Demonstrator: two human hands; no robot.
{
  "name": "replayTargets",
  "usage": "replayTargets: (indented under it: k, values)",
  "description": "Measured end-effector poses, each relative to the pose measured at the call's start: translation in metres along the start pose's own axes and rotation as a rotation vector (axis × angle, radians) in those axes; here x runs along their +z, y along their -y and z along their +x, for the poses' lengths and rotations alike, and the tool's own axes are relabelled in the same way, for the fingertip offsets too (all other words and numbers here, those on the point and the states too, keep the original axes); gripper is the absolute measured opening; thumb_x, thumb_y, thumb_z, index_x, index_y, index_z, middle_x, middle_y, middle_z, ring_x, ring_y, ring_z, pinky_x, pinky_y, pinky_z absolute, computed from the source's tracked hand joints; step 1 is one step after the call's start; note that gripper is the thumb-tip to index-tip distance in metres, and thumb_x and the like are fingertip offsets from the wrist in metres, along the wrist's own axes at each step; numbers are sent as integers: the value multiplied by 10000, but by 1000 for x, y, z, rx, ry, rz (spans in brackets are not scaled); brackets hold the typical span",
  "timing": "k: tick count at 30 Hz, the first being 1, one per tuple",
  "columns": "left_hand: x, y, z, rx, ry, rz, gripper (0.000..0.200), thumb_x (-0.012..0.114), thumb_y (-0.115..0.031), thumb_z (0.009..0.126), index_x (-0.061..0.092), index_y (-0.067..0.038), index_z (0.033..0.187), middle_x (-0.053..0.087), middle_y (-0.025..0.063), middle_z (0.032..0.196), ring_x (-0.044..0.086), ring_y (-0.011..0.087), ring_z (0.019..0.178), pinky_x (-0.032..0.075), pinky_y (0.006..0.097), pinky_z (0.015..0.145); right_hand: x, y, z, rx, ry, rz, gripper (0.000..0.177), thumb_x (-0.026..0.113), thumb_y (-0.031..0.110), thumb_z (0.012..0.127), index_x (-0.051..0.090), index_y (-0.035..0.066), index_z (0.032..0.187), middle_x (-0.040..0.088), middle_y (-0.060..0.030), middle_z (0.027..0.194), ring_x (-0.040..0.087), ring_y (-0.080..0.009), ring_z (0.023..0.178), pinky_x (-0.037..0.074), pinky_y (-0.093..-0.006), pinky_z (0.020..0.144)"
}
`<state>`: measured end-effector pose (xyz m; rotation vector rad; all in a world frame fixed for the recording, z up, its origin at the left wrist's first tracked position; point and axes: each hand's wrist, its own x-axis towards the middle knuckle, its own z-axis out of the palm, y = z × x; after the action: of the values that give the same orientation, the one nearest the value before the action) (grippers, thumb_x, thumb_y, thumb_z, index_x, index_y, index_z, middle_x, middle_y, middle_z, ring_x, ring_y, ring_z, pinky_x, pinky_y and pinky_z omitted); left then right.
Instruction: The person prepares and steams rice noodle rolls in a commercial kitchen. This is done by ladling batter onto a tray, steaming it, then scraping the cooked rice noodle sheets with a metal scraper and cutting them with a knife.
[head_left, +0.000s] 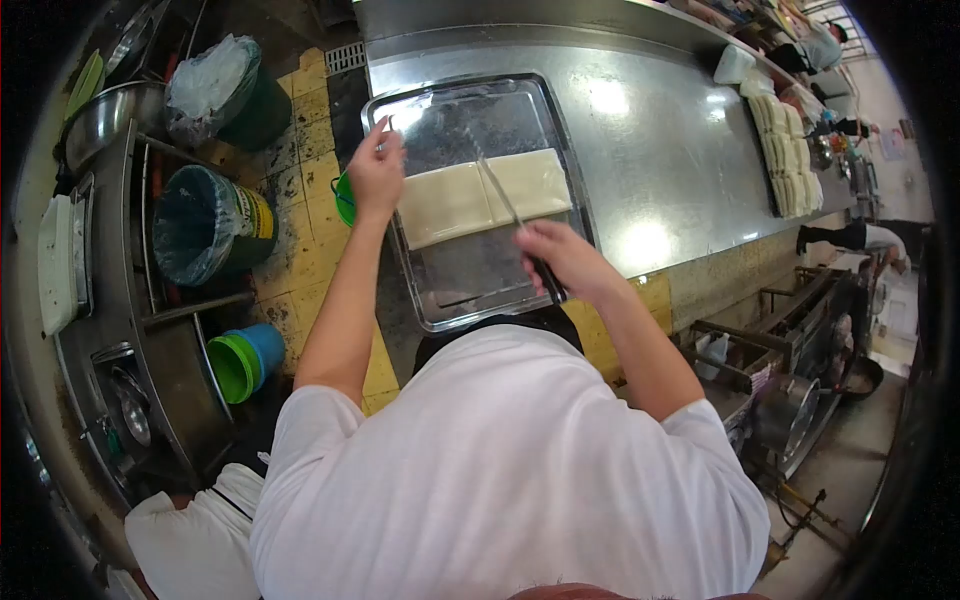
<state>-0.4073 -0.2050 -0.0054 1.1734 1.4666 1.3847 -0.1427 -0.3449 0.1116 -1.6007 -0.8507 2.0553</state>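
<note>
My right hand (570,262) is closed round the black handle of a long kitchen knife (503,193). The blade slants up and left across a long, flat cream-coloured slab that looks like dough (445,205). A line runs across the slab near its middle, beside the blade. Beneath the slab is a shallow metal tray (470,270) with a raised rim. My left hand (378,170) is lifted over the tray's left edge, near the slab's left end. Its fingers are slightly blurred and apart, with nothing visible in them.
A steel counter (640,150) extends right, with stacked pale pieces (785,155) at its far end. Lined bins (195,230) and stacked buckets (240,362) stand on the yellow-tiled floor at left. Another person (195,525) is close by at lower left; others are far right.
</note>
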Motion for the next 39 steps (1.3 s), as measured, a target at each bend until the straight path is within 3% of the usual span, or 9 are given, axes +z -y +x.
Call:
replayTargets:
  k: [2, 4, 8, 14, 21, 23, 29, 33, 39]
  values:
    - [-35, 17, -7, 21, -64, 121, 338, 664, -191, 991, 682, -42, 1294, 712, 47, 929, 632, 98, 702, 513, 255, 642, -19, -40, 1, -51, 6, -244, 262, 646, 298, 1006, 610, 53, 1093, 621, -49, 824, 600, -157, 690, 519, -333, 609]
    - [-65, 38, -20, -15, -102, 135, 326, 661, -193, 993, 690, -41, 1281, 701, 42, 890, 634, 101, 700, 511, 258, 641, -40, -94, 17, -467, -233, -802, 290, 734, 165, 904, 634, 41, 1147, 677, -117, 968, 641, -257, 870, 517, -411, 798]
    - [-93, 52, -46, -99, -128, 288, 302, 641, -199, 1005, 706, -43, 1255, 667, 36, 788, 640, 111, 709, 508, 270, 658, -52, -126, 34, -523, -265, -1272, 447, 795, 85, 742, 653, 54, 1165, 666, -138, 1125, 588, -357, 1095, 450, -484, 937]
    - [-83, 64, -73, -217, 29, 482, 366, 663, -297, 981, 710, -27, 1222, 751, 110, 913, 696, 191, 808, 536, 331, 766, -52, -125, 52, -580, -212, -1308, 411, 804, 167, 753, 680, 83, 1137, 608, -139, 1211, 542, -350, 1179, 438, -500, 982]
    - [-68, 72, -76, -219, 86, 614, 379, 717, -296, 914, 731, -3, 1153, 750, 178, 927, 722, 274, 839, 546, 370, 793, -83, 4, 136, -847, -388, -1114, 376, 715, 206, 819, 667, -5, 1127, 635, -218, 1160, 574, -393, 1147, 463, -464, 1022]
    - [-66, 64, -78, -223, 90, 638, 371, 728, -274, 903, 730, 0, 1153, 750, 178, 919, 719, 278, 827, 547, 375, 785, -97, 25, 178, -646, -293, -1394, 406, 688, 220, 836, 653, -11, 1168, 655, -223, 1170, 608, -390, 1139, 476, -470, 1009]
    - [-63, 74, -80, -319, 1, 617, 355, 762, -209, 865, 735, 15, 1139, 750, 170, 877, 705, 249, 759, 543, 363, 738, -87, 71, 199, -215, 65, -1637, 452, 713, 336, 790, 736, 26, 1119, 727, -200, 1135, 686, -346, 1105, 502, -449, 995]
    - [-66, 76, -79, -280, -5, 644, 340, 762, -188, 864, 740, 21, 1130, 744, 149, 844, 690, 216, 729, 538, 345, 716, -80, 80, 200, -210, 177, -1659, 504, 771, 419, 732, 777, 42, 1067, 736, -186, 1137, 703, -351, 1063, 557, -445, 869]
    - [-67, 83, -77, -313, -20, 604, 328, 781, -155, 857, 740, 46, 1113, 710, 103, 779, 625, 158, 677, 515, 326, 655, -80, 83, 231, -12, 435, -1559, 617, 845, 471, 702, 762, 20, 1114, 737, -176, 1137, 705, -343, 1017, 564, -444, 881]
